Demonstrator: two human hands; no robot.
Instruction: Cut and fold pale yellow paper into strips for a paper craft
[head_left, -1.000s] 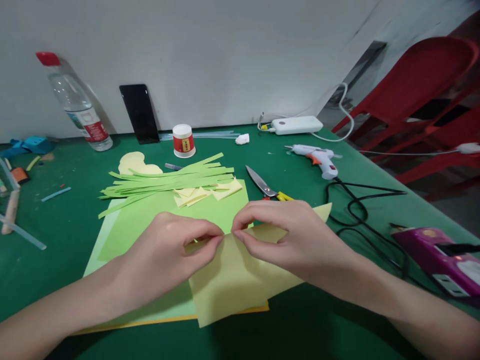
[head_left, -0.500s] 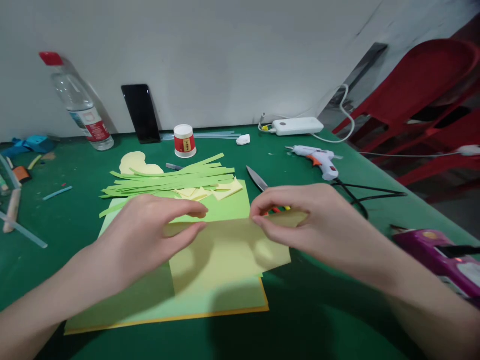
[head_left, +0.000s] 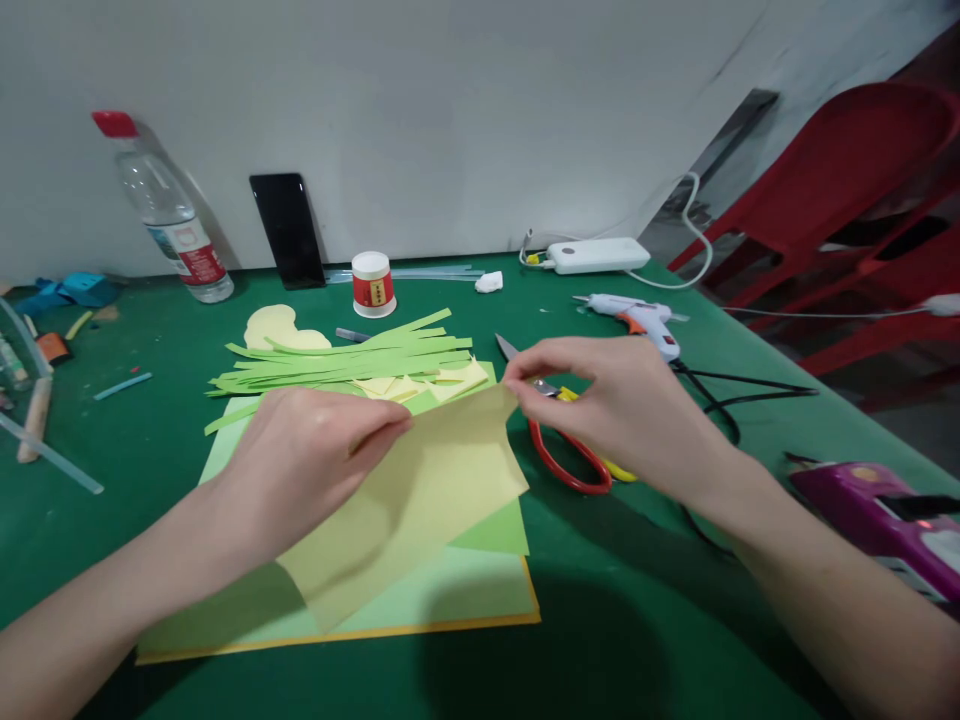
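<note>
A pale yellow sheet of paper (head_left: pixel 420 490) hangs tilted between both hands. My left hand (head_left: pixel 322 460) pinches its upper edge, thumb against fingers. At the upper right corner, my right hand (head_left: pixel 607 400) grips the sheet between thumb and fingertips. Below lie green paper sheets (head_left: pixel 495 530) with an orange edge showing at the front. Scissors with red and yellow handles (head_left: pixel 566 462) lie beside the stack, partly covered by my right hand. Green paper strips (head_left: pixel 360 360) are heaped behind the sheet, with small yellow paper pieces (head_left: pixel 457 378) next to them.
Along the wall stand a water bottle (head_left: pixel 176 225), a phone (head_left: pixel 287 230) and a paper cup (head_left: pixel 373 285). A glue gun (head_left: pixel 637 318), a white power strip (head_left: pixel 598 255) and a purple device (head_left: pixel 877 510) are on the right. Cut yellow shapes (head_left: pixel 277 328) lie behind the strips.
The yellow sheet has tilted and shifted left, its right end now raised. My right hand has moved up to the corner, uncovering the scissors' handles. My left fingers have closed on the edge.
</note>
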